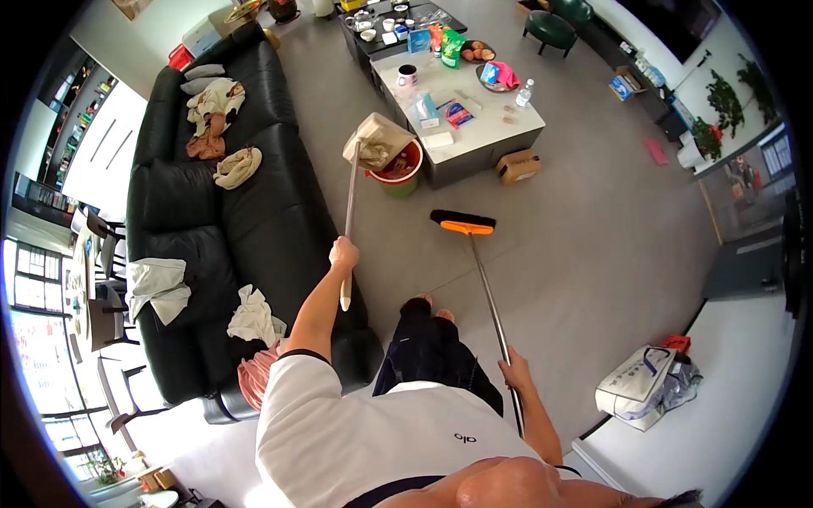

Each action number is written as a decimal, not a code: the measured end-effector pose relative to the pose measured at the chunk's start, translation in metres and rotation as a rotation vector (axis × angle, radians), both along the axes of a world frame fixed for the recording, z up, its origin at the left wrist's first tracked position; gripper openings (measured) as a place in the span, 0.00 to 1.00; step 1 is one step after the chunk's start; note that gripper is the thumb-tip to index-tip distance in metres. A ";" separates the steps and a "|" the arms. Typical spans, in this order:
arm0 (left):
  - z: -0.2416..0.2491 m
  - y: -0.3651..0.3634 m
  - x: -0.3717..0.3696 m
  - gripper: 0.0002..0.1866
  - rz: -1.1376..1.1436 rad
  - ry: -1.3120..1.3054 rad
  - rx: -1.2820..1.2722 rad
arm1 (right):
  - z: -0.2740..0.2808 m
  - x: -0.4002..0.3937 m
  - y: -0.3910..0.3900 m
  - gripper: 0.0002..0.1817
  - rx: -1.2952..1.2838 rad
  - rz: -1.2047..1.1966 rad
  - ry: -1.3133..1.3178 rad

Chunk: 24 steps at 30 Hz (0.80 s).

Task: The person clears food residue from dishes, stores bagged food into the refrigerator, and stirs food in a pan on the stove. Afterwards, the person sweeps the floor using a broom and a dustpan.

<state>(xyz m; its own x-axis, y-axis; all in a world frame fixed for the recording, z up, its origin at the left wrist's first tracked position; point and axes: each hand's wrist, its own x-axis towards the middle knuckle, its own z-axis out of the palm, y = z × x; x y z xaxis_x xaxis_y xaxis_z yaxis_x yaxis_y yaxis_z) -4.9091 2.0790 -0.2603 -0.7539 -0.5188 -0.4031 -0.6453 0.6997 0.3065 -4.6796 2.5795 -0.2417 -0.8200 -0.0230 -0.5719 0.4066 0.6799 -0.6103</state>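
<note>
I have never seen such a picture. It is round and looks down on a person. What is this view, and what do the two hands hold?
One camera sits on the person's head and looks down through a very wide lens, so the room bends. No machine is here, only two bare hands. The left hand grips the handle of a dustpan, tipped over a red bin. The right hand grips a broom whose orange head rests on the grey floor. A black sofa with loose clothes is at the left. A white table beyond the bin holds small items.
</note>
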 end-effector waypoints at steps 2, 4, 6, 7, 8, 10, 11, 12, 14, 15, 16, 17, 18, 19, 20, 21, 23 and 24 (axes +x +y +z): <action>-0.005 0.004 -0.007 0.12 -0.005 -0.030 -0.026 | 0.013 -0.015 -0.007 0.22 -0.023 -0.039 -0.040; -0.017 0.010 -0.008 0.12 -0.023 -0.034 -0.046 | 0.007 -0.019 -0.012 0.24 -0.002 -0.057 -0.043; -0.024 0.014 -0.013 0.11 -0.022 -0.041 -0.032 | 0.004 -0.025 -0.007 0.25 0.011 -0.038 -0.048; -0.025 0.016 -0.013 0.10 -0.018 -0.039 -0.036 | 0.003 -0.028 -0.006 0.26 0.007 -0.013 -0.054; -0.027 0.018 -0.012 0.10 -0.017 -0.038 -0.039 | 0.000 -0.031 -0.005 0.27 0.003 0.009 -0.060; -0.023 0.018 -0.009 0.09 -0.031 -0.015 -0.053 | 0.029 -0.045 -0.015 0.28 0.005 -0.052 -0.195; -0.021 0.018 -0.007 0.09 -0.032 -0.006 -0.057 | 0.029 -0.045 -0.014 0.28 0.000 -0.049 -0.192; -0.017 0.017 -0.004 0.09 -0.033 0.006 -0.063 | 0.031 -0.045 -0.016 0.28 -0.004 -0.046 -0.187; -0.010 0.015 0.001 0.09 -0.034 0.013 -0.053 | 0.037 -0.049 -0.018 0.28 0.013 -0.047 -0.215; -0.007 0.014 0.002 0.09 -0.035 0.019 -0.050 | 0.030 -0.048 -0.015 0.29 0.016 -0.036 -0.212; -0.005 0.013 0.003 0.10 -0.026 0.017 -0.047 | 0.024 -0.046 -0.012 0.29 0.016 -0.026 -0.209; -0.002 0.013 0.005 0.10 -0.020 0.014 -0.047 | 0.017 -0.042 -0.011 0.29 0.005 -0.083 -0.200; 0.001 0.011 0.005 0.11 -0.014 0.014 -0.047 | 0.011 -0.040 -0.008 0.29 0.010 -0.060 -0.179; 0.003 0.007 0.009 0.11 -0.016 0.037 -0.041 | 0.005 -0.037 -0.007 0.29 0.016 -0.039 -0.156; 0.005 0.006 0.011 0.12 -0.020 0.061 -0.035 | 0.000 -0.036 -0.006 0.29 0.022 -0.020 -0.133; 0.007 0.005 0.013 0.12 -0.025 0.086 -0.027 | 0.009 -0.040 -0.010 0.29 0.001 -0.064 -0.167; -0.003 -0.008 0.018 0.12 -0.001 0.126 0.085 | -0.020 -0.031 -0.003 0.30 0.013 -0.047 -0.063; -0.005 -0.013 0.017 0.13 0.014 0.145 0.140 | -0.032 -0.028 0.004 0.30 0.019 -0.036 -0.012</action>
